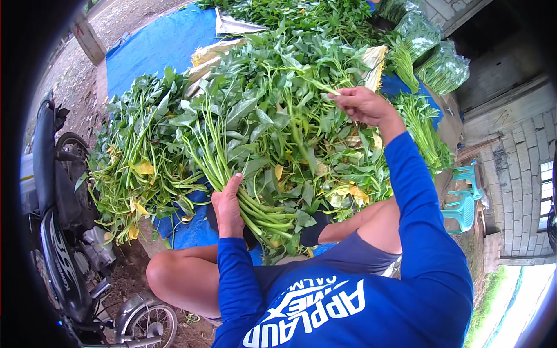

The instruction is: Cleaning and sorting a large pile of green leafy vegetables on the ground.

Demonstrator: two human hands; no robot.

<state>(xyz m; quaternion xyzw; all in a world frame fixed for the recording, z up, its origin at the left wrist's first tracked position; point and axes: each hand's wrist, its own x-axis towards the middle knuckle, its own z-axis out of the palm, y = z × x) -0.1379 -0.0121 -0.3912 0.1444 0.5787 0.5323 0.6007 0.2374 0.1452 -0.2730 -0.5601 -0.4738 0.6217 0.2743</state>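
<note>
My left hand (pixel 228 204) is closed around a thick bunch of water spinach (pixel 213 156). The cut ends of its long green stems point toward my lap, and its leaves lie away from me. Out to the right, my raised right hand (pixel 364 106) pinches a pale green water spinach stem (pixel 320 85) by its end. Beneath both hands spreads a large heap of loose water spinach (pixel 272 75), with some yellowed leaves (pixel 358 194) mixed in. Another pile of leafy stems (pixel 142 151) lies to the left of the bunch.
A blue tarp (pixel 156 52) lies under the greens, with woven sacks (pixel 376 61) among them. Bundled stems (pixel 420 124) and filled clear plastic bags (pixel 444 72) stand at the right. A motorcycle (pixel 64 261) is close on the left; teal plastic stools (pixel 461 211) stand at right.
</note>
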